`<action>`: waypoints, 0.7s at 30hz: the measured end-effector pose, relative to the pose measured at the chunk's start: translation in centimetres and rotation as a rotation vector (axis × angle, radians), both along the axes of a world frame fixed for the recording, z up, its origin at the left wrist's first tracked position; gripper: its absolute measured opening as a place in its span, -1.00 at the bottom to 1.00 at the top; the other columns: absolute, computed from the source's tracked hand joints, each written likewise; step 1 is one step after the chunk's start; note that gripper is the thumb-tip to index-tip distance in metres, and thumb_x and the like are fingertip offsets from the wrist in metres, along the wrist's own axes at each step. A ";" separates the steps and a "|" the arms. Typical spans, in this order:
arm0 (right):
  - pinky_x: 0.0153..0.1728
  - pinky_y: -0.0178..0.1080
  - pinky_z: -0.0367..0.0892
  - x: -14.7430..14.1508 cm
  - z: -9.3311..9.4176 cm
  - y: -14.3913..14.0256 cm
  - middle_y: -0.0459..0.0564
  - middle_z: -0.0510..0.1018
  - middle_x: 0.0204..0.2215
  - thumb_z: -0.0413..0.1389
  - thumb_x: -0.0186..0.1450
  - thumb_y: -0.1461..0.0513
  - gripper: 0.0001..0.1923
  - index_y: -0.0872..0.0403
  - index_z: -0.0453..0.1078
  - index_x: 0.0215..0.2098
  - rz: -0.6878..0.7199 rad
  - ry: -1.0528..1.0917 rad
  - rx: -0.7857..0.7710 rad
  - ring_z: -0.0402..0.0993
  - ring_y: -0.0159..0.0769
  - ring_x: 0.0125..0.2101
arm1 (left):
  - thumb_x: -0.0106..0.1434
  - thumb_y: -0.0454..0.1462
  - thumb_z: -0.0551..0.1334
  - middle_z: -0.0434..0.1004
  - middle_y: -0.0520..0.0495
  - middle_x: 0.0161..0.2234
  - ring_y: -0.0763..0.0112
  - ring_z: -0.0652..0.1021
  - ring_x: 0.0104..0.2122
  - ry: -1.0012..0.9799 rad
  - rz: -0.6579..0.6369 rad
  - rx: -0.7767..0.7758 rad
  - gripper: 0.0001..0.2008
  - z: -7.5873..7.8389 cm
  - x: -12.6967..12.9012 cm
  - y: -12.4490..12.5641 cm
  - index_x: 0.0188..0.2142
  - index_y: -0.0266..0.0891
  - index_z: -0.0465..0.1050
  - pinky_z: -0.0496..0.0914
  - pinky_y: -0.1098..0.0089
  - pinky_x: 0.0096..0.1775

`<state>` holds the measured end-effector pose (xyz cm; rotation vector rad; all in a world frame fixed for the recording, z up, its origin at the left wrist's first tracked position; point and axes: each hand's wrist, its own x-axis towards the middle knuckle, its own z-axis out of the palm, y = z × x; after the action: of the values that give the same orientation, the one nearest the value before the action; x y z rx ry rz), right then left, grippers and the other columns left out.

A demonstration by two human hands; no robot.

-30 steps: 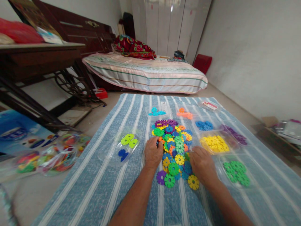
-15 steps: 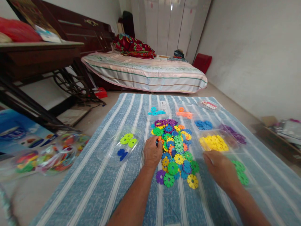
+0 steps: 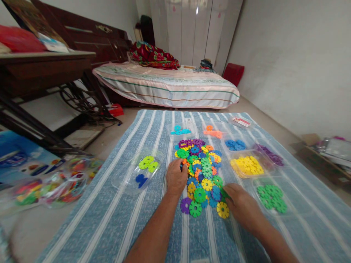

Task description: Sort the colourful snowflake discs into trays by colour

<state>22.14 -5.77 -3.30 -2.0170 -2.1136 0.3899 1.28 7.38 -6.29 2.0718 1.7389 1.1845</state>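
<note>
The mixed pile of snowflake discs (image 3: 201,171) lies loose on the striped cloth (image 3: 137,219), so I judge a careless sweep could scatter pieces onto it or knock a green one among the yellow discs (image 3: 247,165) at two o'clock of the pile instead of the sorted green discs (image 3: 271,198) at four o'clock. The left hand (image 3: 176,178) rests knuckles-up at the pile's nine o'clock edge, fingers curled down onto the discs; whether they pinch one I cannot tell. The right hand (image 3: 242,208), at five o'clock, has its fingertips closed together on what looks like a green piece at the pile's edge, beside a yellow disc (image 3: 222,210).
</note>
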 end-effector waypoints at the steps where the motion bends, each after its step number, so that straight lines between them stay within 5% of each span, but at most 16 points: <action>1: -0.12 -0.25 0.26 0.0 -0.2 0.0 0.02 0.46 -0.21 -0.10 0.22 0.34 -0.73 0.07 0.40 -0.23 0.006 -0.011 0.014 0.36 -0.26 -0.17 | 0.16 -0.31 0.08 0.52 -0.15 -0.24 0.25 0.47 -0.19 0.002 0.000 0.003 -0.78 0.0 0.0 0.0 -0.24 -0.28 0.43 0.36 0.24 -0.08; 8: -0.25 -0.31 0.30 -0.1 -0.7 -0.2 0.01 0.49 -0.36 -0.16 0.31 0.31 -0.70 0.08 0.41 -0.33 0.026 -0.068 0.277 0.41 -0.33 -0.32 | 0.17 -0.29 0.08 0.52 -0.15 -0.25 0.25 0.47 -0.20 0.006 -0.010 0.005 -0.78 -0.2 -0.1 0.1 -0.24 -0.28 0.43 0.36 0.25 -0.09; 15: -0.20 -0.23 0.33 2.9 1.7 -1.3 0.08 0.56 -0.34 -0.11 0.32 0.22 -0.70 0.13 0.46 -0.30 -0.109 -0.230 0.702 0.46 -0.28 -0.32 | 0.15 -0.30 0.08 0.51 -0.16 -0.24 0.24 0.47 -0.19 0.008 -0.010 -0.005 -0.77 -0.4 -0.1 0.2 -0.23 -0.28 0.43 0.35 0.24 -0.06; 21: -0.36 -0.14 0.36 6.3 3.3 -3.0 0.08 0.56 -0.40 -0.13 0.30 0.09 -0.61 0.13 0.47 -0.34 -0.366 -0.463 0.645 0.45 -0.19 -0.46 | 0.17 -0.30 0.06 0.51 -0.17 -0.24 0.24 0.47 -0.20 0.010 -0.018 -0.004 -0.77 -0.4 -0.1 0.2 -0.23 -0.29 0.43 0.35 0.23 -0.07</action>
<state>28.41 -8.80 0.01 -2.1180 -1.6785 -0.7794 1.20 7.54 -6.67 2.0906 1.7222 1.1668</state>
